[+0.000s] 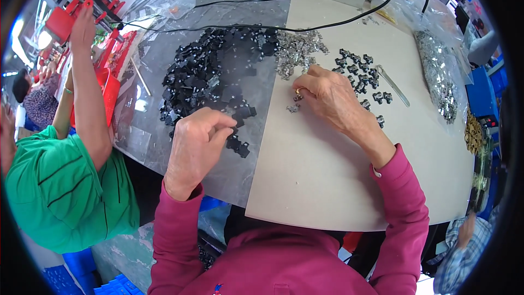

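L hand (194,145): thumb+index nearly tog., can't tell if holding | R hand (337,100): fingertips pinched, contents unclear | on surface (311,186): 1 blk-parts heap (188,79) L, 1 silver-parts heap (297,49) ctr, 12+ blk/silver pcs (363,81) R, 1 metal tool (394,86)

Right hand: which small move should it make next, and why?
If its pinch is empty, which I cannot tell, perhaps the right hand should pick up the small silver piece and bring it toward the left hand: that piece lies just below its fingertips, and the left hand is beside black pieces.
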Demonstrator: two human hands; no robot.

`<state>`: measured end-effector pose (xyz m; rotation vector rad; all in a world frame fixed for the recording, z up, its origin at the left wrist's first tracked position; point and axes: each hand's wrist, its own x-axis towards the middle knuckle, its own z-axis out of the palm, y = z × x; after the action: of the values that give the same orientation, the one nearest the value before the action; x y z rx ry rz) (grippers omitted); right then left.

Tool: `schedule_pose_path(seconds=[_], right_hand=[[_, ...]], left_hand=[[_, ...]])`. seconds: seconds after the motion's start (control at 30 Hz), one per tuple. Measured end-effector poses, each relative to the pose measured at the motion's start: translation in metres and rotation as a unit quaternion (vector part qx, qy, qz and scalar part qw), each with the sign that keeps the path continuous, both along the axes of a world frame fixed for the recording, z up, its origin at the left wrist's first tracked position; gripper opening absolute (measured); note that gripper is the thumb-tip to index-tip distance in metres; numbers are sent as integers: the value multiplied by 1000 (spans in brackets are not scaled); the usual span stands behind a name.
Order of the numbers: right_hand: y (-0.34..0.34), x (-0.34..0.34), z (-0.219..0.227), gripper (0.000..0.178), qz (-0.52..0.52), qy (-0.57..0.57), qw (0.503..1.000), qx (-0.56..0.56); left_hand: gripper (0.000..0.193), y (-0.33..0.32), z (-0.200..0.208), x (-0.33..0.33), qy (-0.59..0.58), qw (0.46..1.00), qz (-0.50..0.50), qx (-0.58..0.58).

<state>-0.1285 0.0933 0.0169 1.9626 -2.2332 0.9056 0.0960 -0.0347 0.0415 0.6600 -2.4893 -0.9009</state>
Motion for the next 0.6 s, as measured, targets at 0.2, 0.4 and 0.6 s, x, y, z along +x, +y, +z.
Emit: schedule_pose_path(seconds=[0.2, 0.4, 0.6], right_hand=[[-7, -4, -1, 10, 6, 41, 998, 50], [-12, -6, -3, 10, -11, 9, 999, 48], [-11, -7, 2, 8, -10, 39, 997, 68]], left_hand=[[14, -11, -6, -3, 43, 997, -8, -58], [19, -16, -9, -22, 29, 974, -60, -218], [16, -15, -11, -33, -5, 973, -90, -215]])
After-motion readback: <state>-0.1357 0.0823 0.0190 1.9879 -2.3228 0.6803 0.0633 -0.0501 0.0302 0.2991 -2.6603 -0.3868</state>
